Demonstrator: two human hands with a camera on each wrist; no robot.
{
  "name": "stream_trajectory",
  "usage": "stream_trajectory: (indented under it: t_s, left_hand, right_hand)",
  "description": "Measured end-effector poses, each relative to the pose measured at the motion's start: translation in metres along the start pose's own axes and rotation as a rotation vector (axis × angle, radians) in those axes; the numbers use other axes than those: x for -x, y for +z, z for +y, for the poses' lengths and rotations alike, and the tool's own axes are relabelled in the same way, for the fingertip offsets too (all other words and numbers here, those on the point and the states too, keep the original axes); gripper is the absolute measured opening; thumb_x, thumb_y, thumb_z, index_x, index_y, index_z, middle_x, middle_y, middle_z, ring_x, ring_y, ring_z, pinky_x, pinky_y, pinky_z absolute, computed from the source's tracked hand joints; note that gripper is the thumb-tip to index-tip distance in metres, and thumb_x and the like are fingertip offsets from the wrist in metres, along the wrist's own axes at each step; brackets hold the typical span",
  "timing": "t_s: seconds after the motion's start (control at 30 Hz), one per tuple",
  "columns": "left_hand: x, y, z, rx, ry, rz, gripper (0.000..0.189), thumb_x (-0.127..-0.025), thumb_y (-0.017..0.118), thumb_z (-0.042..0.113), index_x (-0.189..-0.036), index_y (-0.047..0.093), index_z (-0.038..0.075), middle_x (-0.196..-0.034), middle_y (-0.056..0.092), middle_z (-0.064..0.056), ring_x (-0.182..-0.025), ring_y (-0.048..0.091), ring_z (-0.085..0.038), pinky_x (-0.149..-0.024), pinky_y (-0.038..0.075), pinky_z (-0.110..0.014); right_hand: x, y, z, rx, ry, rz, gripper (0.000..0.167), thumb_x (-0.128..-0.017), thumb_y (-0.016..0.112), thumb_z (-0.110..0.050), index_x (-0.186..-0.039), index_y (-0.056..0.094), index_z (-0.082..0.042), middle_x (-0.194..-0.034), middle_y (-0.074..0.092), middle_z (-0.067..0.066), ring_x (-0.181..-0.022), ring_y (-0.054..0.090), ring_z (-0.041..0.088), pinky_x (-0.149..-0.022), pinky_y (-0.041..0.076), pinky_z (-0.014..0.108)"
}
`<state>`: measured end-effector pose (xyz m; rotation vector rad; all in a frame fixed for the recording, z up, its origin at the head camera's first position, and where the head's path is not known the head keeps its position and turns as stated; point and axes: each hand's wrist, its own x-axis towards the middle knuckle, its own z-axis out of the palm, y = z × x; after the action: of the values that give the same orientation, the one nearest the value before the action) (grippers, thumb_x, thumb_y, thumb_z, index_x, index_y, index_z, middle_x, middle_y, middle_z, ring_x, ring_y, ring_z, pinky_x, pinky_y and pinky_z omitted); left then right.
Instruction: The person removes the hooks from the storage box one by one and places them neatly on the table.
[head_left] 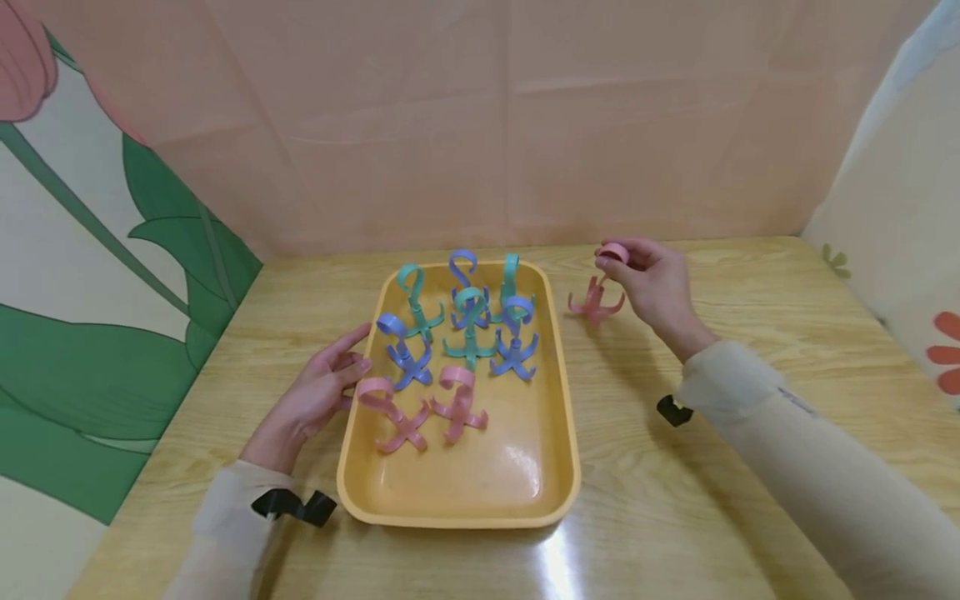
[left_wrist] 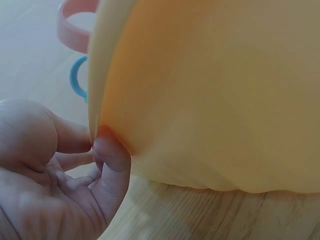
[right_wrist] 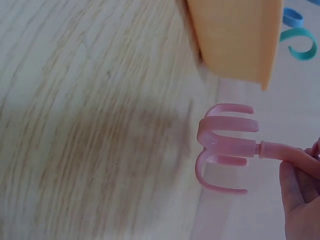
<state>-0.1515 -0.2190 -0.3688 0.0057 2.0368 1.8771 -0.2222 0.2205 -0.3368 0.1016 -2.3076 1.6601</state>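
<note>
A pink plastic four-way hanger hook (head_left: 595,302) hangs from my right hand (head_left: 654,279), which pinches its curved top just right of the tray. In the right wrist view the prongs of this hook (right_wrist: 225,145) show above the wooden surface. My left hand (head_left: 318,392) grips the left rim of a yellow tray (head_left: 457,522), and in the left wrist view the thumb and a finger of this hand (left_wrist: 65,175) meet at the tray's edge. Inside the tray stand or lean several similar hooks: green ones (head_left: 470,342) and purple ones (head_left: 408,362) toward the back, two pink ones (head_left: 457,410) nearer the front.
Under the tray is a wood-grain table (head_left: 675,533). A plain pinkish sheet (head_left: 510,125) rises behind it. To the left stands a panel with painted green leaves (head_left: 67,367), and a pale panel with a red flower (head_left: 947,350) borders the right.
</note>
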Motion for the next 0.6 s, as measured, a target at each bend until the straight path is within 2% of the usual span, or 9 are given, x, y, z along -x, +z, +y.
stream_trajectory:
  t_s: [0.33,0.6]
  left_hand:
    - [0.000,0.001,0.000,-0.006,-0.003,0.006,0.059,-0.107,0.043,0.008,-0.162,0.023,0.020,-0.120,0.047,-0.024,-0.094,0.063,-0.021,-0.076,0.060,-0.040]
    - [0.001,0.001,0.000,-0.015,0.007,0.004,0.059,-0.107,0.043,0.009,-0.162,0.023,0.019,-0.119,0.047,-0.025,-0.092,0.064,-0.020,-0.075,0.060,-0.040]
  right_hand:
    - [-0.008,0.006,0.017,0.010,-0.027,0.014,0.032,-0.093,0.074,-0.015,-0.119,0.070,0.004,-0.100,0.074,-0.002,-0.090,0.066,0.006,-0.078,0.053,0.014]
    - [-0.009,0.008,0.017,0.043,-0.019,-0.006,0.031,-0.094,0.073,-0.014,-0.120,0.069,0.002,-0.103,0.073,0.002,-0.090,0.064,0.006,-0.077,0.052,0.013]
